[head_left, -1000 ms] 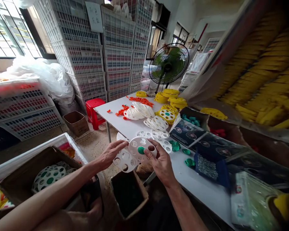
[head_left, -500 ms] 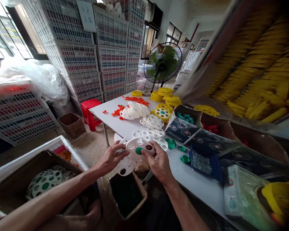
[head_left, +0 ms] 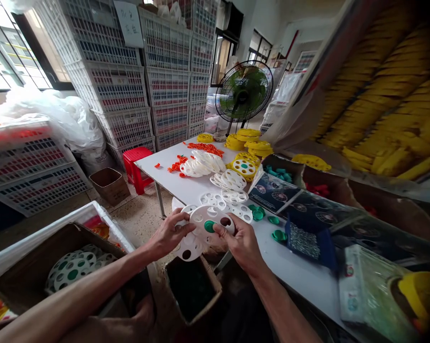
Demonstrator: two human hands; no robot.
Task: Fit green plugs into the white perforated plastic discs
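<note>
Between my two hands is a white plastic disc (head_left: 203, 223) with round holes and a green cap (head_left: 209, 226) at its centre. My left hand (head_left: 171, 233) is closed on the disc's left edge, where further white discs (head_left: 189, 247) show behind and below it. My right hand (head_left: 244, 240) grips the right edge, its thumb pressed beside the green cap. Just beyond, loose white discs (head_left: 233, 196) lie on the table (head_left: 161, 164). Green caps (head_left: 274, 220) sit to the right of my right hand. The fingers behind the disc are hidden.
A cardboard box (head_left: 191, 290) stands open below my hands. Another box (head_left: 22, 267) at left holds white discs with green centres. Small metal parts fill a blue tray (head_left: 304, 240). Yellow discs (head_left: 247, 136), orange pieces (head_left: 205, 148) and a fan (head_left: 243, 93) are farther back.
The view has shifted slightly, so most things sit a little farther right. Both hands keep hold of the disc; the right thumb stays by the green cap.
</note>
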